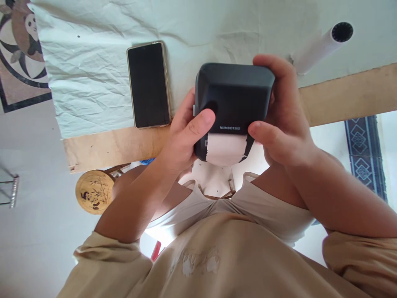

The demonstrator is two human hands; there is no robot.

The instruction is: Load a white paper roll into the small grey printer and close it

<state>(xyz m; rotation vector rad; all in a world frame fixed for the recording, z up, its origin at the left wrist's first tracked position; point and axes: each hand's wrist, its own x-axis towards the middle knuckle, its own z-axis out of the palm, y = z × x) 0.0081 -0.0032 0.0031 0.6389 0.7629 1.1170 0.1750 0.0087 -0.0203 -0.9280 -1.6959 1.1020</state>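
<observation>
Label printer (234,97): rigid, smooth, prob. light; left hand (182,136) & right hand (282,120) clamp its sides, thumbs by paper (226,149).

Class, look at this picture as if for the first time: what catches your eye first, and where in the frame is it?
The eye lands on the black label printer at centre, gripped by the left hand and the right hand, with white label paper coming out of its slot. To its left a dark-screened smartphone lies flat on the crumpled white cloth.
</observation>
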